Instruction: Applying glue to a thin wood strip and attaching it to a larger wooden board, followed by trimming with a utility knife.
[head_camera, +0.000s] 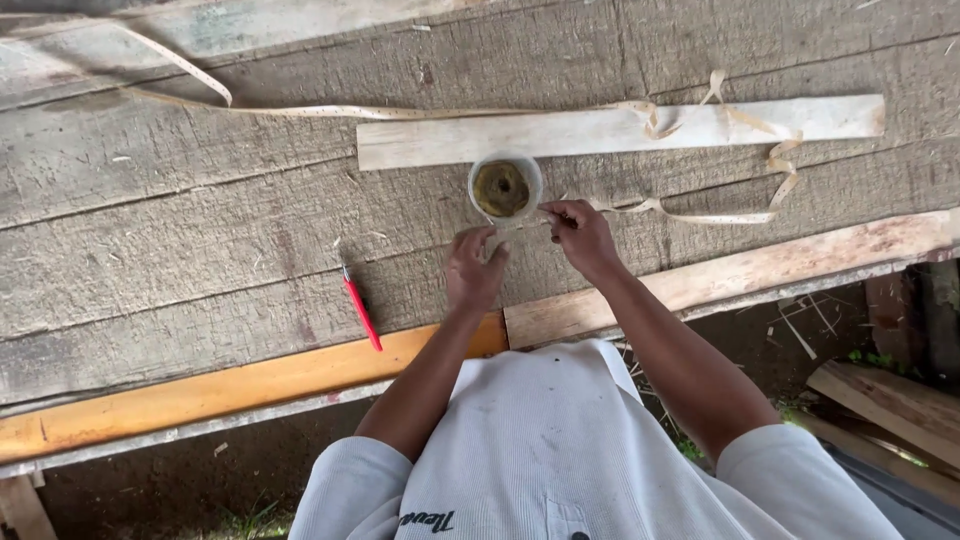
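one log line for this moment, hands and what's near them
left hand: on bench, by cup | right hand: pinching string at cup | near: red pencil, slat, tape

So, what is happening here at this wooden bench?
A person in a white shirt stands at a rough plank bench. Both hands are close to a small round cup with something yellowish-brown inside. The right hand pinches something thin at the cup's rim; the left hand is just below the cup. Behind the cup lies a pale wooden slat with a long tape draped over it. A red-handled tool lies to the left, untouched.
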